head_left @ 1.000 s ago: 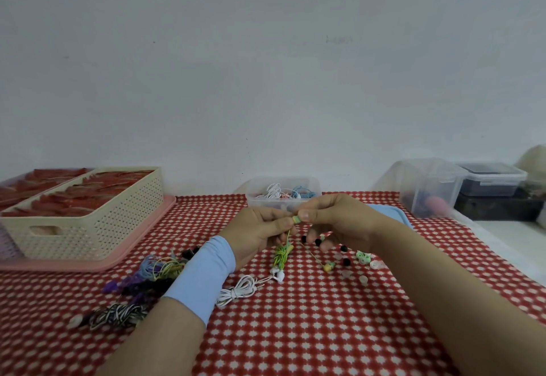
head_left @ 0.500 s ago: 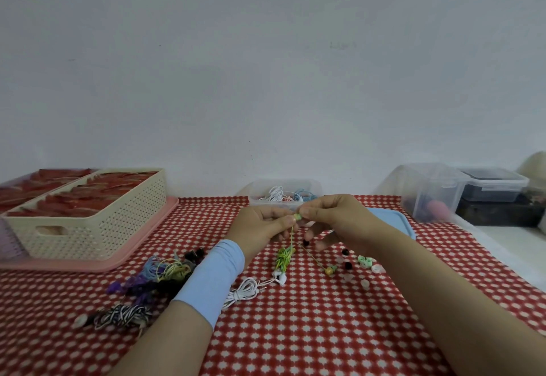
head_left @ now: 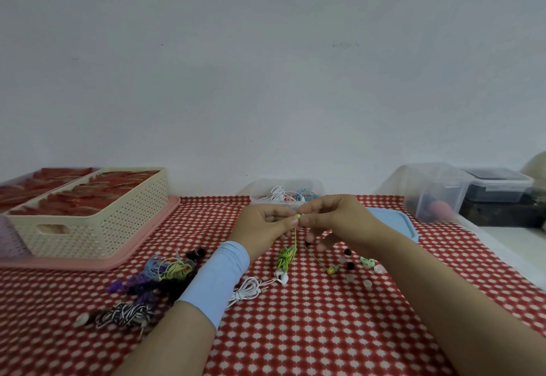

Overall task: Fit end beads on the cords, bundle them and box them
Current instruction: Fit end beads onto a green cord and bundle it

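Head view: the left hand [head_left: 266, 225] and right hand [head_left: 334, 217] meet fingertip to fingertip above the surface [head_left: 295, 331], both grips clamped on the green cord [head_left: 291, 250], which hangs below them; loose beads [head_left: 350, 265] lie just right.
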Available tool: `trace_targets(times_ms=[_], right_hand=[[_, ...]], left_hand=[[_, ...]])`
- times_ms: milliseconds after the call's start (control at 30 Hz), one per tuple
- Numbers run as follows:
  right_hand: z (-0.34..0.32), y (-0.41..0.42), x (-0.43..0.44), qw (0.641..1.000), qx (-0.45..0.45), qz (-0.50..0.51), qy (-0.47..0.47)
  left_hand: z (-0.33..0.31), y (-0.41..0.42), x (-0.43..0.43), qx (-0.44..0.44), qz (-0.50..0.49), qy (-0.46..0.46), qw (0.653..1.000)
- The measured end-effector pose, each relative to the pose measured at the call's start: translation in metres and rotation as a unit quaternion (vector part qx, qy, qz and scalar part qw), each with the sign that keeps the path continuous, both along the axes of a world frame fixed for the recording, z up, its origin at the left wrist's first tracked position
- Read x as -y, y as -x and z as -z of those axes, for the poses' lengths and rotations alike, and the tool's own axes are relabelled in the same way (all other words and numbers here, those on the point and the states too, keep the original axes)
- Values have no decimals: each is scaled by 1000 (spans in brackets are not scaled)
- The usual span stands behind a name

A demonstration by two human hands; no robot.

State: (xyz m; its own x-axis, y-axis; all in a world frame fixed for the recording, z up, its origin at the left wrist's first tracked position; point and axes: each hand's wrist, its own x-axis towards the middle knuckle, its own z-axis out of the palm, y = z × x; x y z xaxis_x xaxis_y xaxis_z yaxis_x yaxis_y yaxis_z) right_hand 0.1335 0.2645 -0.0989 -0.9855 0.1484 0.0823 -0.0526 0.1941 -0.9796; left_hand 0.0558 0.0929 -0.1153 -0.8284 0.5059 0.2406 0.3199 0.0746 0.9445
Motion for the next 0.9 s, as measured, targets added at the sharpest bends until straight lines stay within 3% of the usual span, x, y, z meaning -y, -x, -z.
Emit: trace_targets(times_ms=[333,600,800,900], right_hand=[[5,4,7,997,6,22,67],[2,0,1,999,-18,24,13],[4,3,8,994,16,21,107],[4,3,10,994,1,23,109]], left_hand=[[1,2,-1,-19,-9,-2,1000],[1,2,1,-25,3,-16,1000],[-1,1,0,-31,0,-33,999],[-2,2,0,-30,-8,-37,999]])
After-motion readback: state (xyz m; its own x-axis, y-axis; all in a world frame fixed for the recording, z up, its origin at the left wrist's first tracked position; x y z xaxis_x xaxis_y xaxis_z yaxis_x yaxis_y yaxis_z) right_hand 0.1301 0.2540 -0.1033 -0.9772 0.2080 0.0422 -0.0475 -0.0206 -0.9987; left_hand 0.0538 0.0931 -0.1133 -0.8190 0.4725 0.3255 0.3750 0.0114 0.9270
